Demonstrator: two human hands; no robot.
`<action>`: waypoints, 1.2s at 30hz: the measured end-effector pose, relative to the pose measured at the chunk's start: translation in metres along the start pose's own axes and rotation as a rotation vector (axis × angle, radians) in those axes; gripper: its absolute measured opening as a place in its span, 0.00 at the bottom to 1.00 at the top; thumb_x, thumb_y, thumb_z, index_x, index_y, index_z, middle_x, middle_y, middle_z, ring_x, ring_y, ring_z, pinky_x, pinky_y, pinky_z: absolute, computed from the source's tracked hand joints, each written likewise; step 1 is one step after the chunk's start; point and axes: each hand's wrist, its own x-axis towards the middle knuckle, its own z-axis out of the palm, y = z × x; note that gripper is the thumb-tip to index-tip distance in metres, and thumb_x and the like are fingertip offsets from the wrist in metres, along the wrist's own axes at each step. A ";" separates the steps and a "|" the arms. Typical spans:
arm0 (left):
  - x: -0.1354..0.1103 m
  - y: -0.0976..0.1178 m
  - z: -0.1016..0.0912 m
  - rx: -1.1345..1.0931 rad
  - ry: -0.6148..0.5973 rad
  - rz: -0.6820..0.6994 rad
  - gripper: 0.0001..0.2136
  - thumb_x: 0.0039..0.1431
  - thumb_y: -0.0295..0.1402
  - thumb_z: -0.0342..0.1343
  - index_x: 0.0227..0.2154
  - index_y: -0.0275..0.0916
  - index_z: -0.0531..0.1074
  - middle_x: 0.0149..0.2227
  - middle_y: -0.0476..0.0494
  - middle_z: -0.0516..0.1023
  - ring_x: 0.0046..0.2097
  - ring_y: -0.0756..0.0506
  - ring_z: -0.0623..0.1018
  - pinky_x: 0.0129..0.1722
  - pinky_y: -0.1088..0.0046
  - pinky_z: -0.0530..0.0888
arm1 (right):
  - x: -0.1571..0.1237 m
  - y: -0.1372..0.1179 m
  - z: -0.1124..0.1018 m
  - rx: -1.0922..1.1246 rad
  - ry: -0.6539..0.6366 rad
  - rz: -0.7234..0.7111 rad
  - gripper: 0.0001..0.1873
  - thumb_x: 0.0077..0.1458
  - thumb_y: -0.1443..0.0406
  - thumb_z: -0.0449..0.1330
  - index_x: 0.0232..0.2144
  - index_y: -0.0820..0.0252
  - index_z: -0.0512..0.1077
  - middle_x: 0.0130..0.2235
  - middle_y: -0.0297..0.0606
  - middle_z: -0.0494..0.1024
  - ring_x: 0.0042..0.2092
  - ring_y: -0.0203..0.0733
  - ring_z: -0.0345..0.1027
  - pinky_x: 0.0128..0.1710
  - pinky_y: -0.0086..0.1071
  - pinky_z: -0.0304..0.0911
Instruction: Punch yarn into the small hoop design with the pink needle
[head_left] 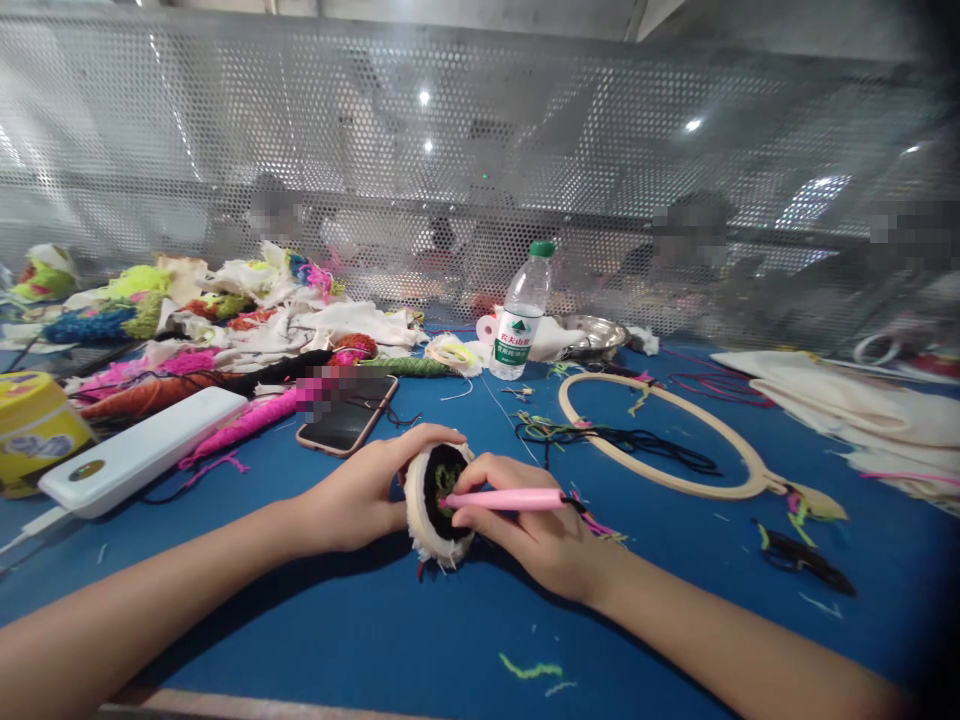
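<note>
Small embroidery hoop (435, 500) in left hand (367, 490), pink punch needle (502, 499) in right hand (532, 530).

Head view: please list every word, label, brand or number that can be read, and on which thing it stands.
"农夫山泉": white characters on the green label of the water bottle.
Yellow box: it carries print, too blurred to read.
White power bank: a small oval mark, too small to read.
Phone: dark screen; the patch beside it is blurred out.
</note>
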 end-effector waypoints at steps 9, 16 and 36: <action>0.000 0.000 -0.001 -0.026 0.007 -0.025 0.23 0.53 0.32 0.52 0.52 0.40 0.54 0.49 0.42 0.67 0.48 0.45 0.69 0.46 0.71 0.67 | 0.001 0.002 0.000 0.018 -0.001 0.026 0.11 0.57 0.59 0.51 0.32 0.59 0.66 0.32 0.34 0.71 0.33 0.35 0.63 0.33 0.29 0.57; 0.000 -0.002 0.000 -0.065 0.029 -0.044 0.24 0.52 0.33 0.53 0.52 0.41 0.54 0.47 0.42 0.69 0.46 0.45 0.71 0.44 0.70 0.68 | 0.001 0.001 -0.001 0.015 -0.001 0.031 0.11 0.58 0.59 0.50 0.33 0.59 0.67 0.32 0.35 0.71 0.33 0.35 0.64 0.33 0.29 0.57; 0.000 0.001 -0.002 0.034 0.000 -0.023 0.24 0.53 0.35 0.53 0.52 0.40 0.55 0.44 0.43 0.72 0.44 0.45 0.71 0.43 0.71 0.67 | -0.001 -0.002 -0.001 -0.045 -0.002 0.014 0.11 0.58 0.59 0.50 0.33 0.58 0.68 0.31 0.35 0.72 0.32 0.35 0.64 0.32 0.29 0.57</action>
